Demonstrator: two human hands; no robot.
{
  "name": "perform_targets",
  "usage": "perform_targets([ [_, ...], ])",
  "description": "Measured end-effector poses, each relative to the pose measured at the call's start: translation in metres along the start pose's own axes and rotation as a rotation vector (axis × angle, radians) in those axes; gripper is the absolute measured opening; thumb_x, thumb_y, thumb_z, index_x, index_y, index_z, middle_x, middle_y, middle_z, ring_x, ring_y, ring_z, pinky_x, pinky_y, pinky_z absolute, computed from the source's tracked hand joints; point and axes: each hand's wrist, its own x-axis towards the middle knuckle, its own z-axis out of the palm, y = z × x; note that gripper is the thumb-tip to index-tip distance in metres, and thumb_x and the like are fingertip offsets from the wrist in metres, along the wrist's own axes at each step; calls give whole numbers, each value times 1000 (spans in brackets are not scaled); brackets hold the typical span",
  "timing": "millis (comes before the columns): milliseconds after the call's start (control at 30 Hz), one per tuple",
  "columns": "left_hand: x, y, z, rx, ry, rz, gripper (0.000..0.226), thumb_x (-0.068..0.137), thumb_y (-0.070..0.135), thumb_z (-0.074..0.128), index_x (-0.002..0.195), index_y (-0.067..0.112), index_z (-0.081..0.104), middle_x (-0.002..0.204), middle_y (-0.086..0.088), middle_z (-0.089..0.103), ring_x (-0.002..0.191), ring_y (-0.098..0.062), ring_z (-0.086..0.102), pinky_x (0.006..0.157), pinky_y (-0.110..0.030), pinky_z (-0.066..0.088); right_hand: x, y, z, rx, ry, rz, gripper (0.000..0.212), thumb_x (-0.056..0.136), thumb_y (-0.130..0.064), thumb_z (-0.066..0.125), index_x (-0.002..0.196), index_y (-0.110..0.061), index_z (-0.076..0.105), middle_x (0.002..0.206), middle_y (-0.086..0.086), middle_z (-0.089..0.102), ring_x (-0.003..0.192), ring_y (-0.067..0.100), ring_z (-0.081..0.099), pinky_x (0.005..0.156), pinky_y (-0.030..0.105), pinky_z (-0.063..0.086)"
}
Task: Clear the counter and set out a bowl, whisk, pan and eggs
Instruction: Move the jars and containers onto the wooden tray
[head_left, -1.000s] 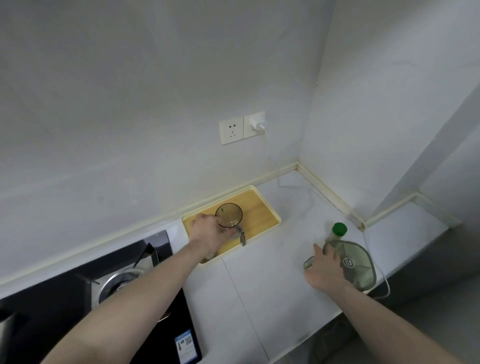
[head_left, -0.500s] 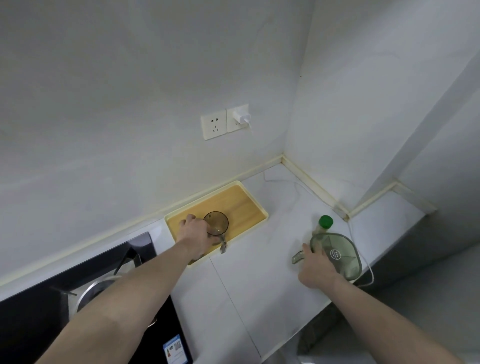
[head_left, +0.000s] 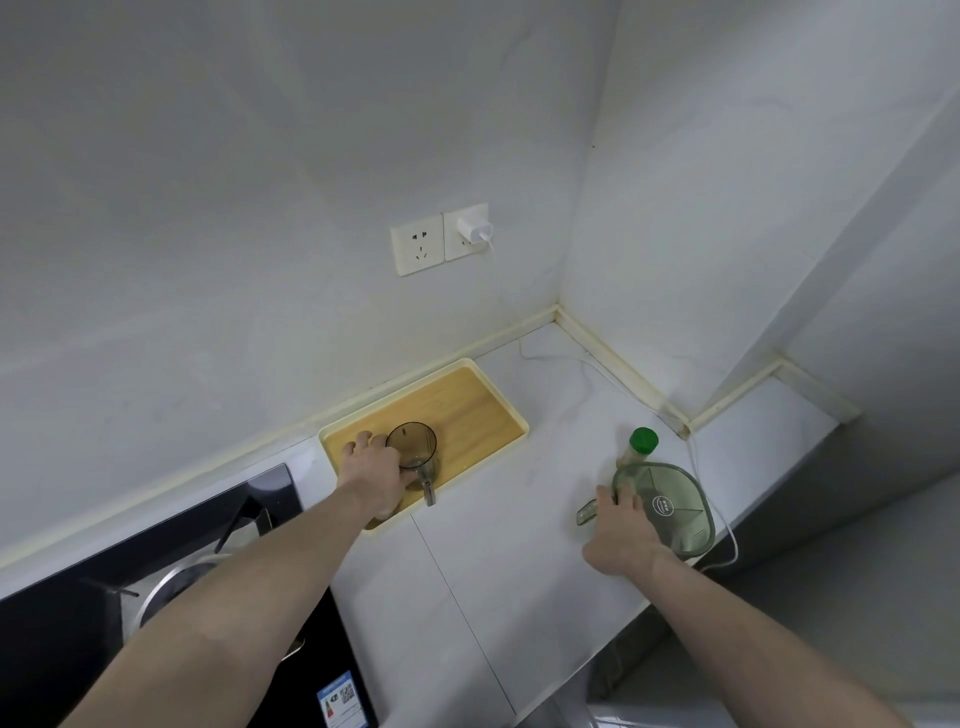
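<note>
A home kitchen corner: a white stone-look counter (head_left: 519, 545) meets plain white walls, with a black glass gas hob (head_left: 67, 639) at 8 o'clock, a white double wall socket (head_left: 439, 240) at 12, and a yellow-rimmed wooden tray (head_left: 467, 410) beneath it.

Smoky clear cup (head_left: 413, 446) upright on wooden tray (head_left: 470, 405); green lidded jug (head_left: 665, 506) near counter's front edge.
</note>
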Motion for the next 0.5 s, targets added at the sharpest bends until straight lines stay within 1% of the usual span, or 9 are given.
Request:
perform_targets([
  [167, -6, 2, 2, -10, 40, 4, 47, 98, 60, 44, 112, 26, 72, 132, -1, 55, 127, -28, 42, 110, -44, 35, 0, 0, 0, 13, -9, -5, 89, 87, -18, 54, 159, -9, 4, 165, 25, -6, 154, 45, -1, 126, 43, 16],
  [333, -11, 5, 5, -59, 66, 12, 46, 97, 60, 47, 124, 28, 67, 147, -5, 47, 135, -31, 41, 114, -48, 32, -4, 0, -2, 20, -21, -6, 89, 87, -18, 54, 159, -9, 3, 165, 25, -5, 154, 44, -2, 125, 43, 17],
  [400, -12, 3, 6, -76, 81, 9, 44, 98, 58, 47, 125, 29, 68, 153, -6, 43, 139, -32, 38, 118, -49, 30, -6, -1, -2, 35, -27, -8, 90, 87, -17, 53, 160, -11, 2, 166, 22, -7, 155, 42, -4, 124, 44, 20],
  [500, -11, 3, 10, -81, 97, 10, 41, 99, 57, 47, 123, 31, 69, 155, -4, 42, 140, -31, 38, 121, -49, 28, -12, 0, -4, 48, -39, -8, 91, 87, -16, 52, 161, -14, 0, 167, 18, -11, 156, 39, -7, 124, 46, 22],
])
